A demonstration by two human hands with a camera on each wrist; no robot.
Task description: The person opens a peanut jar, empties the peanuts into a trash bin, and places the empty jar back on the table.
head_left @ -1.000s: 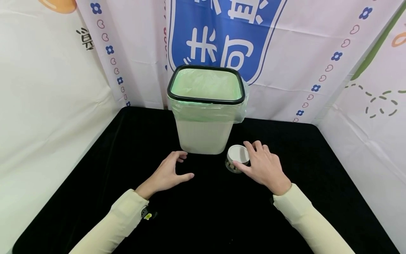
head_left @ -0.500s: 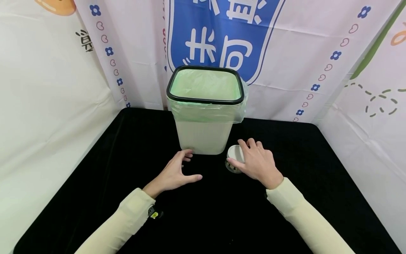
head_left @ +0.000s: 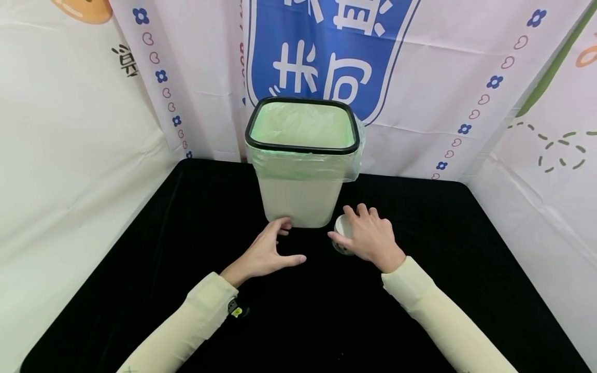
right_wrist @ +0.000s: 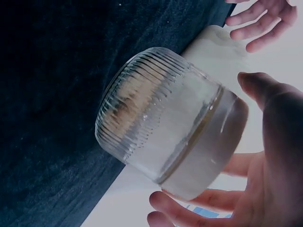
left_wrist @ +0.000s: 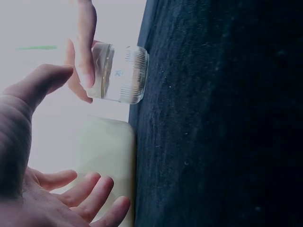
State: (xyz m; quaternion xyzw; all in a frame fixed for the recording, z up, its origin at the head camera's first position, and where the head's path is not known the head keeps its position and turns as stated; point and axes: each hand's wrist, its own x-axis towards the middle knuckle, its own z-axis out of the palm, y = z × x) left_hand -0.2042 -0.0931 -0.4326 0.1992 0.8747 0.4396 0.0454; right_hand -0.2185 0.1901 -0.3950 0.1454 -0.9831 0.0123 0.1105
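Note:
A ribbed clear glass jar (right_wrist: 156,123) with a white lid (head_left: 342,226) stands on the black cloth, right of the bin's base. Something light brown lies low inside it. My right hand (head_left: 371,238) is over the lid, thumb and fingers spread to either side; in the right wrist view the thumb (right_wrist: 258,87) stands just off the lid and the fingers are close to its far edge. My left hand (head_left: 266,251) holds nothing and has its fingers and thumb apart. It is left of the jar, in front of the bin, palm toward the jar in the left wrist view.
A pale bin (head_left: 298,199) with a black rim (head_left: 303,149) and a green liner bag stands at the back middle. Black cloth (head_left: 298,321) covers the table. Printed white curtains (head_left: 434,83) enclose the back and both sides.
My right hand has shifted left and farther over the jar's lid. My left hand has moved right, toward the jar. Jar and bin have stayed in place.

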